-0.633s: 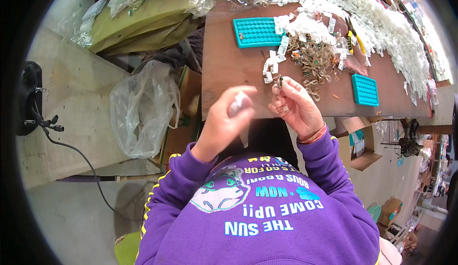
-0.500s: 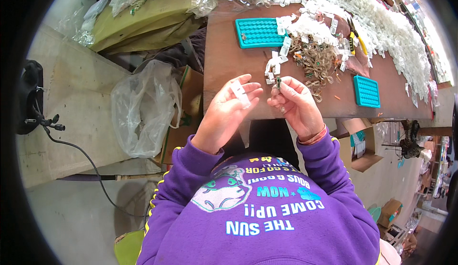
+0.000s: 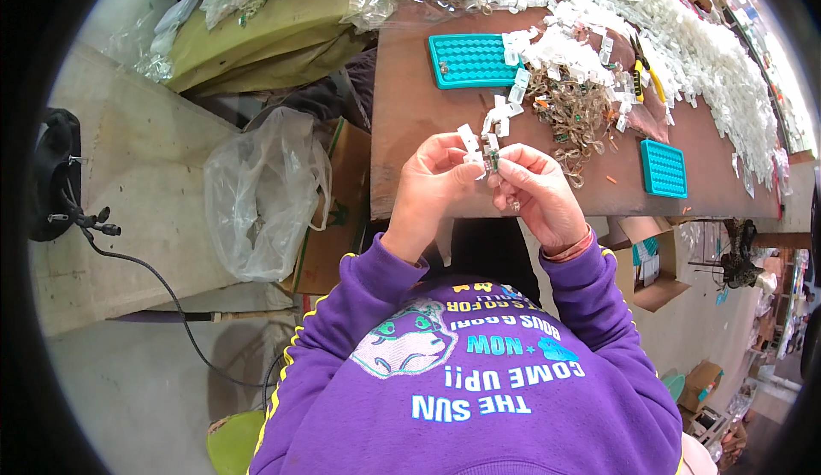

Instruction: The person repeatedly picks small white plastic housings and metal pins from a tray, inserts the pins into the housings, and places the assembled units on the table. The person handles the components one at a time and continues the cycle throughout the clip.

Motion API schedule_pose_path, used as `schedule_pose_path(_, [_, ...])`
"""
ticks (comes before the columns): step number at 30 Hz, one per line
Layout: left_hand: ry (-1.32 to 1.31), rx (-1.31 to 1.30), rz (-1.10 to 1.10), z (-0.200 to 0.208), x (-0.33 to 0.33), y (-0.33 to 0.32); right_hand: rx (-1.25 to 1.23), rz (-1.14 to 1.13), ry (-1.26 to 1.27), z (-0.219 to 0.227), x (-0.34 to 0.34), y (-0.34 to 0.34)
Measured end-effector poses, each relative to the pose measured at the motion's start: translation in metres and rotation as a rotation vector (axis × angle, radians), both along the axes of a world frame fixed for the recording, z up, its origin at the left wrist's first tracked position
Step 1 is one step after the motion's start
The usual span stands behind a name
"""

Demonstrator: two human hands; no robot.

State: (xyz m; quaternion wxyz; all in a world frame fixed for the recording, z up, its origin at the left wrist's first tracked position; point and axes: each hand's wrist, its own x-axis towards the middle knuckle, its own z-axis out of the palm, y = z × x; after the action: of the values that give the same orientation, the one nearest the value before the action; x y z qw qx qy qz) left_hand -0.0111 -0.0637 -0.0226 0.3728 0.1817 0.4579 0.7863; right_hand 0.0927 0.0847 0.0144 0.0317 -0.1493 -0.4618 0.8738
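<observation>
My left hand [image 3: 434,180] is closed, thumb against fingers, with a small white plastic tag [image 3: 468,138] standing up from its fingertips. My right hand [image 3: 540,191] pinches a small dark-green piece [image 3: 493,160], perhaps on a thin cord; its exact kind is too small to tell. The fingertips of both hands nearly meet over the table's near edge. Just beyond them lie several loose white tags [image 3: 499,116]. To their right a tangle of brown cords [image 3: 568,116] with small green and orange bits rests on the brown table [image 3: 406,90].
A teal grooved tray [image 3: 470,60] sits beyond my hands, a smaller teal tray [image 3: 664,170] at the right. Yellow-handled pliers [image 3: 639,80] lie beside a large heap of white tags [image 3: 710,73]. A clear plastic bag [image 3: 261,193] hangs by a carton at the left.
My left hand has moved right toward the right hand, its spread fingers closing with the white tag at their tips. My right hand keeps its pinch on the green piece.
</observation>
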Motion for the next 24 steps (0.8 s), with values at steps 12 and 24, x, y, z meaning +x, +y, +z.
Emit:
schedule_pose_path(12, [0.088,-0.04,0.053,0.012,0.005,0.0,0.484,-0.048,-0.065,0.001,0.003,-0.005])
schedule_pose_path(24, [0.001,0.075,-0.107,0.022,0.007,-0.004,-0.004,0.108,-0.061,-0.002,0.002,0.001])
